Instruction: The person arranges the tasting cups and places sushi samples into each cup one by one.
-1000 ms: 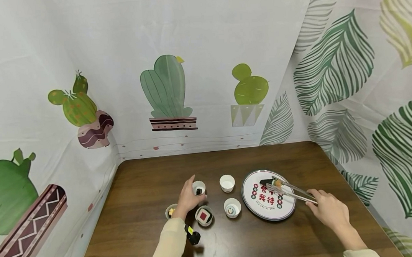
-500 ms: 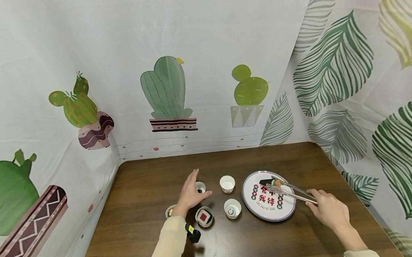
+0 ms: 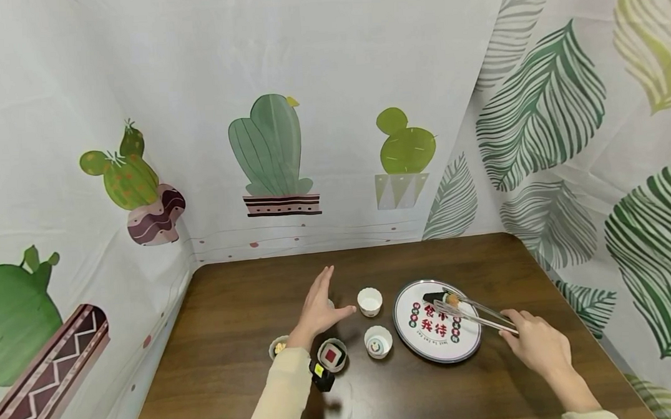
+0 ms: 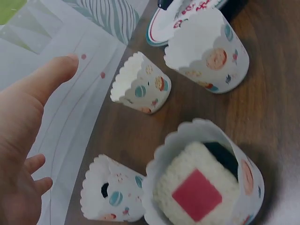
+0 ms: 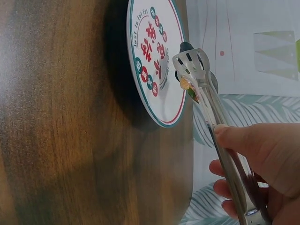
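Observation:
My left hand (image 3: 317, 313) hovers with fingers spread, holding nothing, above a patterned paper cup (image 4: 115, 190) that has something dark inside; the hand mostly hides that cup in the head view. Just nearer stands a cup (image 3: 332, 367) with a rice block (image 4: 197, 187) topped by a red square and edged with black. My right hand (image 3: 541, 344) grips metal tongs (image 3: 486, 321). Their slotted tips close around a dark-wrapped sushi roll (image 3: 433, 298) with orange filling, over the round white plate (image 3: 406, 331) with red lettering.
Farther right stands a white cup (image 3: 370, 302) with nothing seen in it. Nearer me, another cup (image 3: 378, 352) holds a round pale-blue and white piece. A cup with yellow bits (image 3: 278, 347) is left of my left wrist. Printed cloth (image 3: 332, 141) hangs behind the wooden table (image 3: 232, 289).
My left hand has lifted off the cup with the dark piece and moved up and to the right, its fingers spreading. My right hand, tongs and sushi roll hold nearly still over the plate.

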A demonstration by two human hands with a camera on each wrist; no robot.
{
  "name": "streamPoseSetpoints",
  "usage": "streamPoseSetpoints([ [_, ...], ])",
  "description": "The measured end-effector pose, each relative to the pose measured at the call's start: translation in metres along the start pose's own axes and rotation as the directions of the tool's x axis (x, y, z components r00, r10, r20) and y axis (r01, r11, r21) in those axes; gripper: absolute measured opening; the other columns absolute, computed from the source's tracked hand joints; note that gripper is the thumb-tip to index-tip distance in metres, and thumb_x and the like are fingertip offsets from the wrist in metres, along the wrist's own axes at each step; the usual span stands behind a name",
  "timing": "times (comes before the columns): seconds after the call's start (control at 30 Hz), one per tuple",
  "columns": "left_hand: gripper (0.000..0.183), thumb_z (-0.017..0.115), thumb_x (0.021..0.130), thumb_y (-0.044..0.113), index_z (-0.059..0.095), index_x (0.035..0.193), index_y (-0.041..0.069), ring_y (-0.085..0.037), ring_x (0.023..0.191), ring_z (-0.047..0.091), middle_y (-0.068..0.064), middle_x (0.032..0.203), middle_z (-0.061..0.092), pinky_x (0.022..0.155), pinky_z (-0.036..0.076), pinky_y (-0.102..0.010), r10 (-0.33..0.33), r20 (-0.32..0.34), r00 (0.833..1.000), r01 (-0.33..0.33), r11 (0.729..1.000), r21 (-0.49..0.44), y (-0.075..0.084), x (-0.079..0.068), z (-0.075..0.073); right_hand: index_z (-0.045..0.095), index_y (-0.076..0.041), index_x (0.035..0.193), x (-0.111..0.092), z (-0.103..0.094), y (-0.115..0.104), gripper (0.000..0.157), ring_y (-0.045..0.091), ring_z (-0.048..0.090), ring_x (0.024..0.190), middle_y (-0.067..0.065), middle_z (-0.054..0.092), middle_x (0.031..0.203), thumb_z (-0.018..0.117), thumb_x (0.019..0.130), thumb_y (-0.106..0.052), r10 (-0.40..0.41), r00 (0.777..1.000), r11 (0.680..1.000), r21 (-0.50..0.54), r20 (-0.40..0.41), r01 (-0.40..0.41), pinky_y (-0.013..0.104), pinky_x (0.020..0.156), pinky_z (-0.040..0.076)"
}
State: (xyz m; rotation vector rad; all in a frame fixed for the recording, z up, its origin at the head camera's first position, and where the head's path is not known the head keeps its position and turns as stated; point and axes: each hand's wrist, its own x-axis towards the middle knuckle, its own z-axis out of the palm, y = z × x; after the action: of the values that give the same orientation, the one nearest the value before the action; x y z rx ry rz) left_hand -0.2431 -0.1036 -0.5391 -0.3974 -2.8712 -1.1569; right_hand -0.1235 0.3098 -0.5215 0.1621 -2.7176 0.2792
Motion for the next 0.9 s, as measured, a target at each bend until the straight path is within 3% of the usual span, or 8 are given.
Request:
streamPoseSetpoints([
  [0.4, 0.1, 0.079, 0.066, 0.039, 0.02, 0.146, 0.025, -0.028, 0.135, 0.028, -0.003, 0.151, 0.021, 0.095, 0.036, -0.054, -0.01, -0.046, 0.999, 0.008, 0.999, -0.036, 0.02, 0.01, 0.011, 0.062, -0.009, 0.099, 0.002, -0.003, -0.003, 0.037, 0.031, 0.056, 0.057, 0.009, 0.06, 0.073, 0.077, 0.067, -0.018, -0.002, 1.0, 1.0, 0.009, -0.001, 0.002, 0.039, 0.042, 0.038],
  [0.57, 0.099, 0.08, 0.067, 0.036, 0.023, 0.146, 0.018, -0.03, 0.133, 0.031, -0.007, 0.149, 0.024, 0.097, 0.036, -0.051, 0.003, -0.055, 0.998, -0.005, 0.999, -0.047, 0.022, 0.012, 0.017, 0.063, -0.009, 0.099, 0.003, -0.003, -0.003, 0.037, 0.031, 0.056, 0.058, 0.008, 0.06, 0.073, 0.078, 0.066, -0.018, -0.008, 1.0, 1.0, 0.007, -0.014, 0.008, 0.039, 0.043, 0.038],
  [0.9, 0.096, 0.08, 0.068, 0.031, 0.025, 0.145, 0.015, -0.032, 0.129, 0.037, -0.01, 0.146, 0.029, 0.096, 0.038, -0.049, -0.022, -0.014, 1.0, 0.02, 0.997, -0.081, 0.022, 0.013, 0.032, 0.063, -0.008, 0.096, 0.003, -0.003, -0.002, 0.038, 0.03, 0.055, 0.055, 0.007, 0.059, 0.07, 0.079, 0.063, -0.017, -0.028, 0.999, 1.0, 0.007, -0.044, 0.028, 0.038, 0.042, 0.036],
])
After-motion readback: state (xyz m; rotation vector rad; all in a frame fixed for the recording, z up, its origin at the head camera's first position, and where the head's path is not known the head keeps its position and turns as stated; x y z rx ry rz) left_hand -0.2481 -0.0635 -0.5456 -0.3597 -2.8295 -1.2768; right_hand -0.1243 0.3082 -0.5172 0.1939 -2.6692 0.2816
